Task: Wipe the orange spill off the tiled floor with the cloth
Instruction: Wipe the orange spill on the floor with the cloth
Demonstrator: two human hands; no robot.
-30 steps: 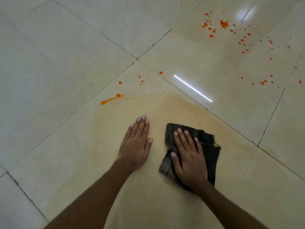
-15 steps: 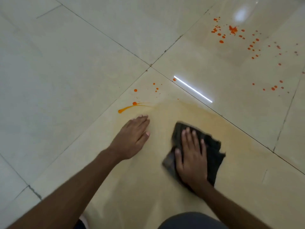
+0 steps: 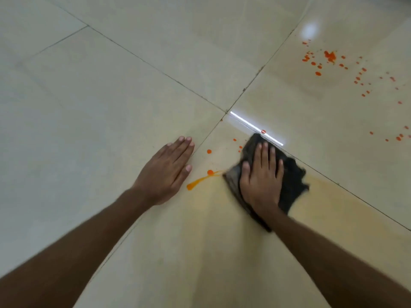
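Just changed: cloth (image 3: 291,181) has slid forward under the right hand (image 3: 261,181), its left edge now meeting the orange streak (image 3: 200,180); left hand (image 3: 165,174) has shifted to the streak's left
Meaning: streak looks next to go; splatter (image 3: 329,56) far beyond and right of the streak remains untouched
Right hand: flat, fingers straight, pressing the cloth onto the tiled floor (image 3: 111,96)
Left hand: flat, fingers together, holding nothing, propped on the floor

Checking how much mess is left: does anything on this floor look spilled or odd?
Yes. An orange streak lies left of the cloth, orange droplets speckle the far-right tile, and a yellowish smear stains the tile under the right hand.
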